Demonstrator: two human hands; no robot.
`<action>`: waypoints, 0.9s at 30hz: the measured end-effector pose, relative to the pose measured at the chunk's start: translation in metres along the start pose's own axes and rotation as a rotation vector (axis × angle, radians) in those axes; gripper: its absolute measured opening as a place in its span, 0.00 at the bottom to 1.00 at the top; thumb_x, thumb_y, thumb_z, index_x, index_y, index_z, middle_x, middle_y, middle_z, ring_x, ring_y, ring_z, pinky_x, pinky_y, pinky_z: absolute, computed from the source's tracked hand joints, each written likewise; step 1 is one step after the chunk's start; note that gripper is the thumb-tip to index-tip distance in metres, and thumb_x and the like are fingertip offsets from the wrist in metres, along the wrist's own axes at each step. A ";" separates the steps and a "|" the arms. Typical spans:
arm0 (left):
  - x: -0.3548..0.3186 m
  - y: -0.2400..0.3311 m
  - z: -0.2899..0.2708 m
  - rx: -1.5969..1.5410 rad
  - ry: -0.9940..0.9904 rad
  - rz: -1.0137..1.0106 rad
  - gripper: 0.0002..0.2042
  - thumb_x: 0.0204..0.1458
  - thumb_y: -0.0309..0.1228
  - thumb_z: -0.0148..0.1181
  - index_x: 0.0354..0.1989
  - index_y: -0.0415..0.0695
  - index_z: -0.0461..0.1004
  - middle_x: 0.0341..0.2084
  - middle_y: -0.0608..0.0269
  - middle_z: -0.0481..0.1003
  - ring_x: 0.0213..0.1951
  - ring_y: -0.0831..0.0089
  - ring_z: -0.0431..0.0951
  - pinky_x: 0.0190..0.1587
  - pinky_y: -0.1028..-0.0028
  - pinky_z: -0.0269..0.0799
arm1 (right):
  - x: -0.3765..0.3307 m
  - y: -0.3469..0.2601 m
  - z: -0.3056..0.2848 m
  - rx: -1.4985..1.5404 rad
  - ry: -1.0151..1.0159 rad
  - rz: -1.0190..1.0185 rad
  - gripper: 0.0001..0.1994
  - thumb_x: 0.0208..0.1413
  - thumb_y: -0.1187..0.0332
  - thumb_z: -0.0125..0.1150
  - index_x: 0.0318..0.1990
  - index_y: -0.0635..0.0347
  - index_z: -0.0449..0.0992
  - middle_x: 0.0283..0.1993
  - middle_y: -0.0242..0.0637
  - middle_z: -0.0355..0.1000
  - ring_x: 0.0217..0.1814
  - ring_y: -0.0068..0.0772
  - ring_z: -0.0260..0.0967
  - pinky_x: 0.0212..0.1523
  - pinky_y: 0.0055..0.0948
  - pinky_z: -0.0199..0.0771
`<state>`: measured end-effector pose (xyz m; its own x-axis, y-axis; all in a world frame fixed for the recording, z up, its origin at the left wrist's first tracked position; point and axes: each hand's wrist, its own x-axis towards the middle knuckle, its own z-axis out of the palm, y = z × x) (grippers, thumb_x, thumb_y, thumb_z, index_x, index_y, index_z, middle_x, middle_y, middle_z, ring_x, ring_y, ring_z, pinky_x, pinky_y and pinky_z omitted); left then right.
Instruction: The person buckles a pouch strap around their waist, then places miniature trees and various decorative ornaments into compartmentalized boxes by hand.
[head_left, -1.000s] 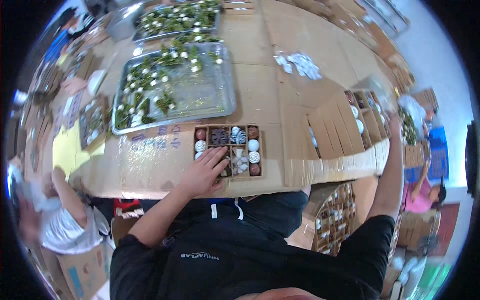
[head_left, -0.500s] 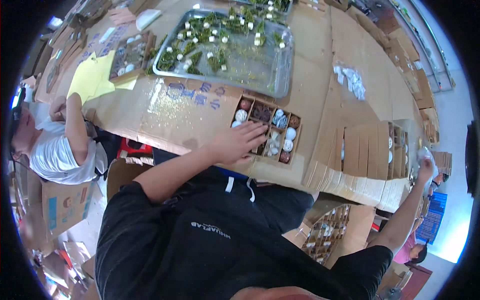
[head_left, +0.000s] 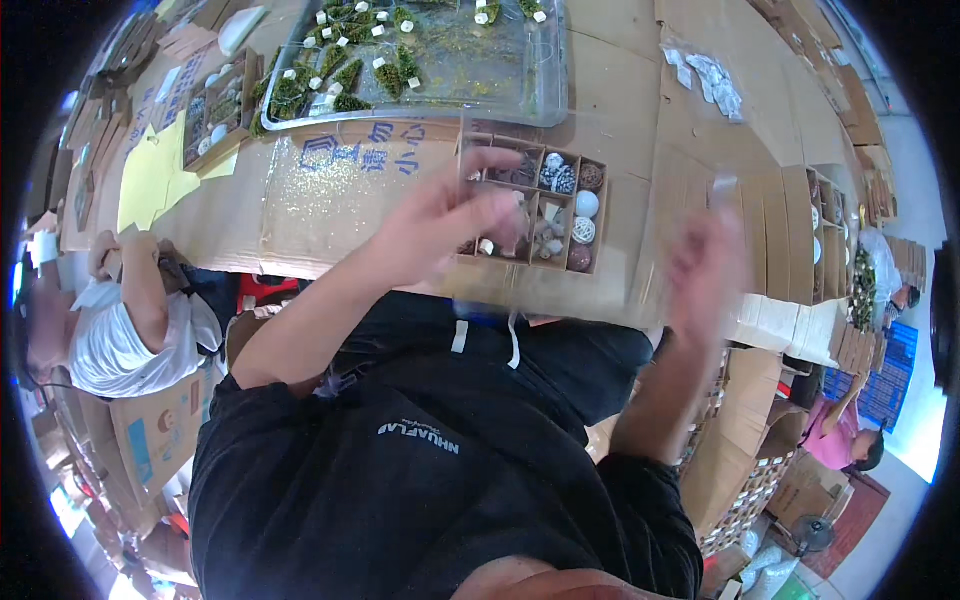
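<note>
A shallow cardboard box with dividers (head_left: 598, 222) lies on the table in front of me. Its compartments hold pine cones (head_left: 557, 174), white balls (head_left: 587, 204), a woven white ball (head_left: 583, 230) and brown balls (head_left: 580, 257). Over the box's left side is my left hand (head_left: 440, 215), thumb and forefinger apart; it hides some compartments. A faint clear plastic sheet or lid (head_left: 630, 300) spans the space above the box. My right hand (head_left: 708, 265), blurred by motion, appears to grip its right edge, where a glint shows.
A clear tray (head_left: 545, 112) of green sprigs with white cubes stands beyond the box. Another filled box (head_left: 215, 120) and yellow paper (head_left: 150, 185) lie left. Crumpled plastic (head_left: 712, 88) and stacked cardboard dividers (head_left: 770, 225) sit right. A person in white (head_left: 130, 335) works at left.
My right hand has come from the far right toward the box, bringing clear plastic. My left hand has lifted from the compartments and parted its thumb and forefinger. The view has shifted.
</note>
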<state>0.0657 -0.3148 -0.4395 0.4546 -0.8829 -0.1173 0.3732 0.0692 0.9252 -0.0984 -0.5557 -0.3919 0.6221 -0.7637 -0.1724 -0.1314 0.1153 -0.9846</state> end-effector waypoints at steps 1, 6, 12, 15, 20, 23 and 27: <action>0.005 -0.001 0.000 0.043 0.164 -0.041 0.26 0.64 0.36 0.54 0.66 0.37 0.55 0.29 0.63 0.76 0.31 0.79 0.76 0.35 0.77 0.71 | 0.016 0.024 0.020 0.157 -0.013 0.221 0.18 0.66 0.58 0.56 0.57 0.56 0.67 0.27 0.23 0.61 0.25 0.12 0.56 0.21 0.17 0.54; 0.032 -0.038 -0.037 0.795 0.598 -0.185 0.30 0.60 0.41 0.60 0.63 0.34 0.58 0.32 0.49 0.78 0.35 0.59 0.80 0.41 0.61 0.75 | 0.065 0.119 0.025 -0.562 0.025 -0.068 0.19 0.63 0.57 0.60 0.53 0.63 0.73 0.38 0.40 0.77 0.38 0.29 0.74 0.43 0.30 0.73; 0.024 -0.058 -0.043 0.876 0.458 -0.227 0.23 0.62 0.43 0.53 0.53 0.31 0.70 0.38 0.37 0.78 0.45 0.44 0.79 0.47 0.56 0.72 | 0.068 0.126 0.017 -0.588 -0.144 -0.029 0.22 0.63 0.57 0.59 0.57 0.63 0.73 0.45 0.49 0.78 0.47 0.39 0.77 0.50 0.34 0.74; 0.002 -0.048 -0.037 0.780 0.333 -0.371 0.21 0.63 0.41 0.52 0.52 0.32 0.71 0.39 0.37 0.78 0.44 0.45 0.78 0.45 0.56 0.72 | 0.027 0.099 0.019 -0.739 -0.218 -0.001 0.22 0.65 0.57 0.54 0.58 0.65 0.72 0.47 0.52 0.78 0.50 0.49 0.76 0.52 0.39 0.73; -0.022 -0.068 -0.020 0.985 0.385 -0.212 0.26 0.64 0.41 0.51 0.62 0.33 0.62 0.45 0.37 0.73 0.46 0.43 0.75 0.51 0.58 0.71 | -0.004 0.127 0.022 -1.021 -0.119 -0.152 0.20 0.67 0.60 0.49 0.56 0.67 0.72 0.48 0.59 0.73 0.50 0.63 0.71 0.49 0.50 0.72; -0.035 -0.068 0.002 0.901 0.391 -0.279 0.29 0.62 0.39 0.55 0.64 0.32 0.58 0.44 0.37 0.72 0.46 0.43 0.75 0.53 0.57 0.70 | -0.014 0.140 0.018 -1.033 0.010 -0.309 0.18 0.67 0.61 0.48 0.54 0.67 0.71 0.47 0.58 0.71 0.48 0.63 0.70 0.47 0.52 0.73; -0.039 -0.068 0.004 1.011 0.369 -0.290 0.26 0.60 0.39 0.56 0.59 0.31 0.61 0.46 0.37 0.72 0.49 0.43 0.75 0.51 0.55 0.71 | -0.013 0.138 0.028 -1.063 0.015 -0.325 0.15 0.66 0.63 0.49 0.51 0.68 0.71 0.46 0.58 0.70 0.46 0.63 0.70 0.45 0.51 0.73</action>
<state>0.0197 -0.2874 -0.4960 0.7320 -0.6007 -0.3214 -0.2501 -0.6757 0.6935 -0.1028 -0.5121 -0.5264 0.7387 -0.6671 0.0969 -0.5629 -0.6895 -0.4558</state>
